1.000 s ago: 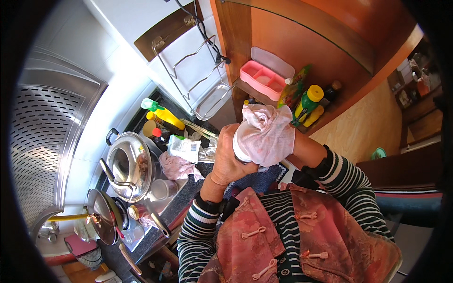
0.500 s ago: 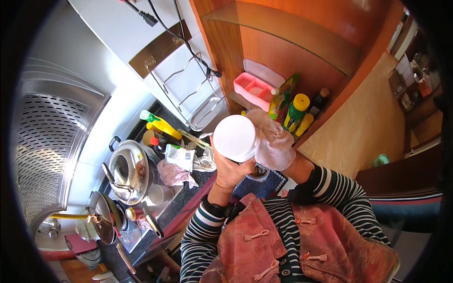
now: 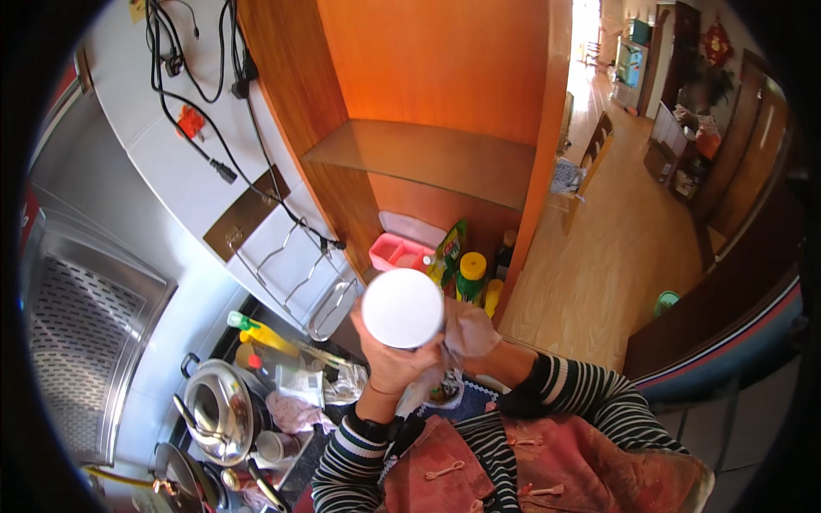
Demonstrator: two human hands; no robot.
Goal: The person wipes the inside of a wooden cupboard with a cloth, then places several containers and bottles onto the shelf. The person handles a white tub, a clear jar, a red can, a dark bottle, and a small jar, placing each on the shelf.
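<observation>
A container with a round white lid (image 3: 403,308) is held up in front of my chest, its lid toward me. My left hand (image 3: 386,363) is wrapped round its near left side. At its right side my right hand (image 3: 491,354) is closed on a pale pink cloth (image 3: 471,332), which covers most of the fingers and hangs down below the container. The lid hides much of the container's body. Behind it on the cabinet shelf are a pink seasoning box (image 3: 395,253) with its cover raised and a yellow-capped green bottle (image 3: 471,275).
On the counter at left are a lidded steel pot (image 3: 216,406), a yellow bottle (image 3: 272,339), a crumpled pink cloth (image 3: 295,412) and a plastic packet (image 3: 301,385). A wire rack (image 3: 291,265) hangs on the tiled wall under black cords. A glass shelf (image 3: 428,158) crosses the cabinet.
My view has swung up and to the right, showing more cabinet and the room beyond. The container stays in my left hand; the cloth has slipped lower along its right side.
</observation>
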